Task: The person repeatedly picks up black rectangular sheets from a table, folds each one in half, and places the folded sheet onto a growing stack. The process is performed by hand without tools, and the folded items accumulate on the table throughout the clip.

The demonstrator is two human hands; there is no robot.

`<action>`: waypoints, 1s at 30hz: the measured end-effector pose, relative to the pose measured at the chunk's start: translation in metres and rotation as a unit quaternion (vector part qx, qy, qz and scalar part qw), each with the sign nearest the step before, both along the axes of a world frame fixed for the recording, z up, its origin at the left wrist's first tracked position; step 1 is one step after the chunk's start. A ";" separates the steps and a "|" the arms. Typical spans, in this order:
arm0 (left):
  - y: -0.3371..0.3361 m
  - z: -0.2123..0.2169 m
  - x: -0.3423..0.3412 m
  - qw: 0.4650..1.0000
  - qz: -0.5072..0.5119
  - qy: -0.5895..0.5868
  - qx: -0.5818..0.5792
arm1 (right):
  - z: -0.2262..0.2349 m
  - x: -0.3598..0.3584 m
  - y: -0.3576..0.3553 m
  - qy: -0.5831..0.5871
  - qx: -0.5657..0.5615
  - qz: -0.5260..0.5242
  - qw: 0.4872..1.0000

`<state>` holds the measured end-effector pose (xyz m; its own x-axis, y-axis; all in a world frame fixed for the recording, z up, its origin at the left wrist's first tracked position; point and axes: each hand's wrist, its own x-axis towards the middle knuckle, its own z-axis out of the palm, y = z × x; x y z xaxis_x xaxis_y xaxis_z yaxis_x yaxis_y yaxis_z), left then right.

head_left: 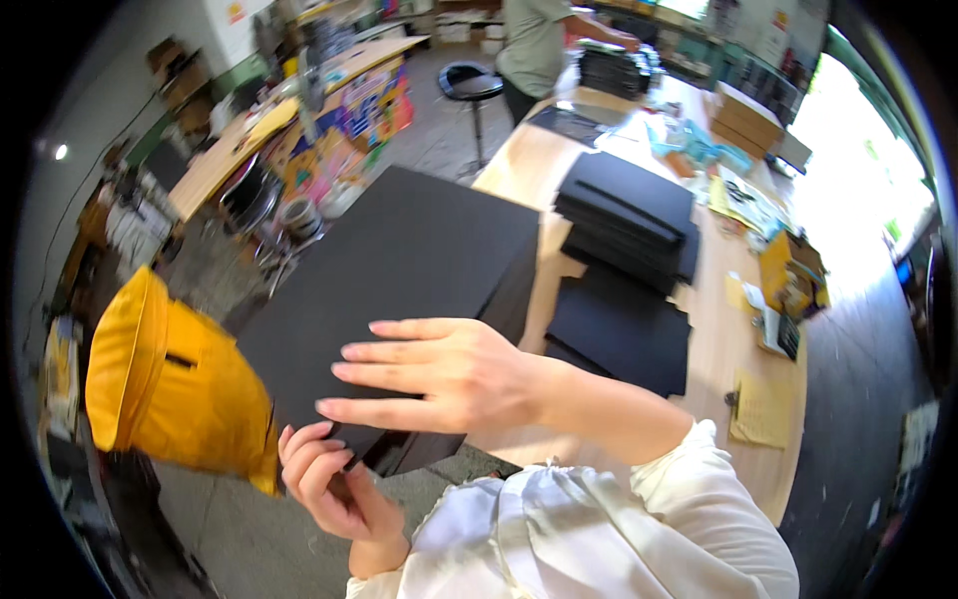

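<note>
Hands on black board stack: right hand flat, fingers spread; left hand pinching lower edge, grip partly hidden. Two more black stacks on worktop.

- The black sheet under the right hand looks like matt card — flat, smooth, no shine.
- The black stacks to the right look like the same dull card.
- The long table is pale wood, smooth with a light sheen.
- The yellow bag at the near left looks like soft cloth, creased.
- The white sleeve is thin crumpled cloth.
- The far stool has a black, faintly glossy seat on a metal post.
</note>
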<state>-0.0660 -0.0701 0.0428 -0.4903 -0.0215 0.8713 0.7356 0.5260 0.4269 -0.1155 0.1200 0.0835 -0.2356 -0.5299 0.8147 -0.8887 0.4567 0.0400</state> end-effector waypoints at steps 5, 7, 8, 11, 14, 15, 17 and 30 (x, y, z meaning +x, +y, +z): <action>0.012 0.004 0.009 0.990 -0.056 0.064 -0.115 | -0.020 0.003 0.029 0.029 -0.004 -0.154 0.988; 0.026 0.000 0.014 0.978 -0.063 0.147 -0.133 | -0.018 0.027 0.052 0.061 -0.010 -0.175 0.983; 0.023 0.000 0.022 0.971 -0.046 0.185 -0.144 | -0.010 0.043 0.054 0.078 -0.030 -0.198 0.977; 0.032 -0.032 0.018 0.953 -0.109 0.270 -0.084 | -0.020 0.112 0.095 0.083 -0.025 -0.338 0.937; 0.038 -0.043 0.026 0.958 -0.157 0.202 -0.131 | -0.069 0.199 0.144 0.051 -0.016 -0.476 0.878; 0.037 -0.043 0.029 0.959 -0.173 0.163 -0.157 | -0.090 0.233 0.151 0.034 -0.027 -0.544 0.838; 0.049 -0.054 0.027 0.953 -0.223 0.119 -0.169 | -0.133 0.298 0.166 0.058 -0.060 -0.656 0.750; 0.062 -0.053 0.023 0.922 -0.334 0.102 -0.167 | -0.285 0.435 0.173 -0.526 -0.041 -0.631 0.569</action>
